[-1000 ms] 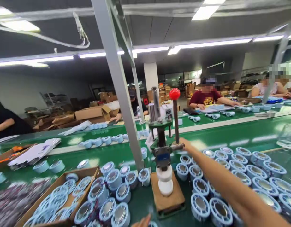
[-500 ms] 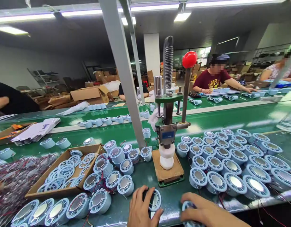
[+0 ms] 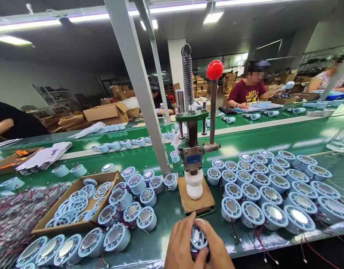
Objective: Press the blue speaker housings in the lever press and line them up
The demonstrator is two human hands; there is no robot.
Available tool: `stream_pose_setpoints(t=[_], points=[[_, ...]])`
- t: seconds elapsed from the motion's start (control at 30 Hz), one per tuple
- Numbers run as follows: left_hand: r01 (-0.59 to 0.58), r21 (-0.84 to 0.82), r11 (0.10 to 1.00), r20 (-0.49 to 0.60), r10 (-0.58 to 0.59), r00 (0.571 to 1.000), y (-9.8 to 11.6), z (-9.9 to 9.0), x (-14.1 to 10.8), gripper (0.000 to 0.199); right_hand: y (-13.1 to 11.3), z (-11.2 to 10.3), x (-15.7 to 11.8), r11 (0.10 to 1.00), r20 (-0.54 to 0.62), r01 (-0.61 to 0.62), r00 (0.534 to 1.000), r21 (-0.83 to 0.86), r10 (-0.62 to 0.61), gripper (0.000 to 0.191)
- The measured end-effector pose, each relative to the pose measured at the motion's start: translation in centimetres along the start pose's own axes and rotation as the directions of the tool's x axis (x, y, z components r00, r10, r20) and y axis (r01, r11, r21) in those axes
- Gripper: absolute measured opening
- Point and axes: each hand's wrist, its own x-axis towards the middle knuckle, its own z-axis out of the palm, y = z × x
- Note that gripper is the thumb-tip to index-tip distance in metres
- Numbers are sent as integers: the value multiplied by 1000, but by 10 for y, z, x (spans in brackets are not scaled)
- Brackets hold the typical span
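- Both hands, left (image 3: 179, 241) and right (image 3: 218, 250), curl closed around one blue housing (image 3: 199, 236) — near the tabletop's (image 3: 166, 215) front edge, just before the press (image 3: 192, 155).
- The cardboard tray (image 3: 67, 227), left of the press, holds loose light-blue rings (image 3: 78, 203), overlapping, with some bare cardboard showing.
- Near the tabletop's left edge, a smaller carton (image 3: 4, 171) contains orange items (image 3: 21, 152); white sheets (image 3: 44, 157) lie against its right side.
- More blue housings with silver discs stand right of the press — in close rows, wires trailing over the front edge.
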Motion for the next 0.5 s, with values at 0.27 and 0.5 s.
stream_pose_setpoints(t=[0.27, 0.5], points=[[24, 43, 999, -184, -16, 983, -8, 10, -5, 55, -10, 1, 10, 998, -133, 1, 991, -69, -10, 74], [127, -116, 985, -195, -148, 970, -1, 16, -8, 54, 0, 0, 1, 996, 30, -7, 1000, -85, 10, 79]])
